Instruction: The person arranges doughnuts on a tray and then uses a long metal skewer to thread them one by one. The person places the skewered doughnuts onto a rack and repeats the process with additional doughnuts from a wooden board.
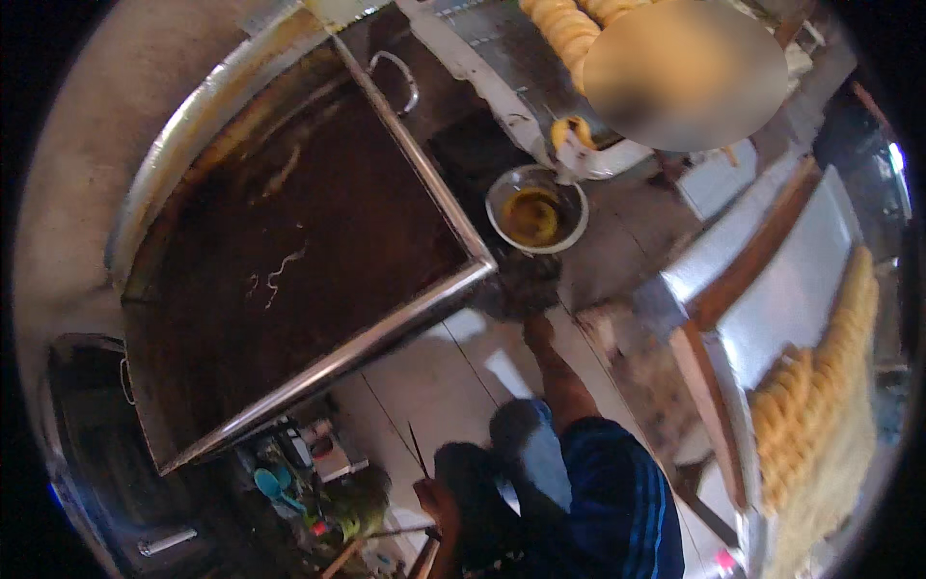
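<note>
My left hand (436, 501) is low in the view, closed around a thin, dark, pointed tool (417, 450) whose tip points up and away. I cannot tell whether the tool is a skewer or a narrow blade. My right hand (537, 334) reaches forward at the end of a bare forearm, beside a dark surface below a bowl (575, 230). Its fingers are too dim to make out, so any hold is unclear. Yellow-brown liquid (527, 217) lies in the bowl. Left of it stands a large straight-sided metal vat (376, 327) containing dark liquid with pale foam streaks.
Rows of ridged pale dough pieces (803, 412) lie on a table (788, 282) at the right. More such pieces (564, 40) are at the top, beside a blurred oval. Turquoise utensils (275, 483) and clutter sit below the vat. Tiled floor (427, 376) shows between.
</note>
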`<state>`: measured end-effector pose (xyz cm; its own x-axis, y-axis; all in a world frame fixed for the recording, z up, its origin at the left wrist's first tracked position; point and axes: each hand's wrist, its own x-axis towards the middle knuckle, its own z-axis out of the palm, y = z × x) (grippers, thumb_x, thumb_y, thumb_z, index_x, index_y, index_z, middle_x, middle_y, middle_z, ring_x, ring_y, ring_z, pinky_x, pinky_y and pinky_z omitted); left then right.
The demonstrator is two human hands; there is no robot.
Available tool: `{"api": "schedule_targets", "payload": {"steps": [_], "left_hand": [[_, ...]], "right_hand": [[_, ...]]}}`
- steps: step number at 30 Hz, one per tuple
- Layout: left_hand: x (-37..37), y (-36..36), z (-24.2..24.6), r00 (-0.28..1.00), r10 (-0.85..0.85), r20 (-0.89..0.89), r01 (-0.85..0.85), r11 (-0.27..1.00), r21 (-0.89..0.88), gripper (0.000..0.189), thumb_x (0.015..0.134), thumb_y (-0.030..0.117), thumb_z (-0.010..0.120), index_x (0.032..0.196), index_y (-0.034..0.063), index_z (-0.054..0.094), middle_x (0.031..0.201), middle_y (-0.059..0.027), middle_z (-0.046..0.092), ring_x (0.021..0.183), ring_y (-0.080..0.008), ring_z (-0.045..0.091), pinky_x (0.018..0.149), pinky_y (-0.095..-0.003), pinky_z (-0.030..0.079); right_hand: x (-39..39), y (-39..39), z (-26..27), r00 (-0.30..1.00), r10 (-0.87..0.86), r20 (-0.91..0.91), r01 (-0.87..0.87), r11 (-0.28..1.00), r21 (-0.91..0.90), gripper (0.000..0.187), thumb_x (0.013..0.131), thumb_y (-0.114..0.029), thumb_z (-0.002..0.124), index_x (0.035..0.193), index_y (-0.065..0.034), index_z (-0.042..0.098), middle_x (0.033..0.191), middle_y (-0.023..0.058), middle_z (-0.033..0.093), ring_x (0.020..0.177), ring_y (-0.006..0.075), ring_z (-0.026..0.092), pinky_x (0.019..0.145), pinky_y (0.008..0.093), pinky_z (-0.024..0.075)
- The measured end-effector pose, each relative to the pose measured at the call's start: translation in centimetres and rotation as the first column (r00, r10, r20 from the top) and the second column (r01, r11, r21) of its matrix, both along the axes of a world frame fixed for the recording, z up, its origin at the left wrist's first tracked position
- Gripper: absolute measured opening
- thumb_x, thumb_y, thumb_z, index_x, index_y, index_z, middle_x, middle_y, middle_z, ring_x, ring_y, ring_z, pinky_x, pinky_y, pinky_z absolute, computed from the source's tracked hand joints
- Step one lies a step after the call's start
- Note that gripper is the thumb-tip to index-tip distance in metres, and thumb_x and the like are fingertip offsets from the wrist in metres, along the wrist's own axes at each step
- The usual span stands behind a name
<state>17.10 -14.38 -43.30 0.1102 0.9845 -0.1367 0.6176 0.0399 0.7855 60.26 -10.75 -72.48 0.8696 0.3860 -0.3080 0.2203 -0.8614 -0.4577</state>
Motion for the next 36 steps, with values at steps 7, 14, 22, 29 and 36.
{"api": "schedule_targets", "payload": {"steps": [7,14,22,29,36], "left_hand": [[-1.6,4.0,-8.7,0.992,0.057,-0.113,-0.040,0.988,0.146,0.019,0.103,0.023,0.060,0.101,0.0046,0.061,0.089,-0.0124,0.064,0.086,-0.0300,0.065,0.080,-0.0445,0.052],[0.1,6.1,-6.8,0.992,-0.026,-0.123,0.039,0.994,0.099,0.020,0.102,0.024,0.061,0.103,0.0043,0.062,0.091,-0.0146,0.067,0.090,-0.0326,0.067,0.082,-0.0460,0.053],[-3.3,2.2,3.1,0.975,-0.168,-0.146,0.150,0.981,-0.121,0.022,0.101,0.025,0.062,0.106,0.0038,0.064,0.094,-0.0171,0.070,0.094,-0.0355,0.070,0.084,-0.0478,0.054],[-9.7,0.3,17.0,0.851,-0.469,-0.236,0.356,0.845,-0.399,0.025,0.100,0.027,0.063,0.109,0.0033,0.066,0.098,-0.0207,0.073,0.098,-0.0397,0.072,0.086,-0.0505,0.055],[-12.3,1.2,26.3,0.853,-0.499,-0.154,0.394,0.808,-0.438,0.035,0.103,0.035,0.062,0.106,0.0015,0.067,0.101,-0.0244,0.074,0.100,-0.0447,0.072,0.087,-0.0530,0.055]], "right_hand": [[3.3,7.4,-10.3,0.997,0.072,-0.039,-0.075,0.994,-0.078,0.035,0.106,-0.037,0.051,0.114,-0.0078,0.069,0.110,0.0228,0.076,0.104,0.0454,0.073,0.093,0.0569,0.0571],[4.3,6.6,-9.1,0.984,0.087,-0.158,-0.110,0.984,-0.138,0.037,0.107,-0.037,0.048,0.116,-0.0064,0.067,0.111,0.0234,0.076,0.104,0.0461,0.073,0.094,0.0577,0.0568],[-7.5,-12.0,6.9,0.919,0.161,-0.359,-0.230,0.961,-0.157,0.039,0.109,-0.037,0.044,0.117,-0.0048,0.066,0.112,0.0241,0.076,0.105,0.0469,0.073,0.095,0.0585,0.0564],[-21.8,-32.2,41.2,0.947,0.046,-0.319,-0.122,0.967,-0.224,0.036,0.111,-0.038,0.043,0.121,-0.0046,0.053,0.103,0.0312,0.074,0.096,0.0529,0.072,0.085,0.0627,0.0564],[-26.9,-42.4,62.1,0.993,0.028,-0.116,-0.035,0.997,-0.063,0.025,0.108,-0.028,0.052,0.119,-0.0054,0.050,0.087,0.0296,0.071,0.085,0.0537,0.069,0.076,0.0652,0.0533]]}}
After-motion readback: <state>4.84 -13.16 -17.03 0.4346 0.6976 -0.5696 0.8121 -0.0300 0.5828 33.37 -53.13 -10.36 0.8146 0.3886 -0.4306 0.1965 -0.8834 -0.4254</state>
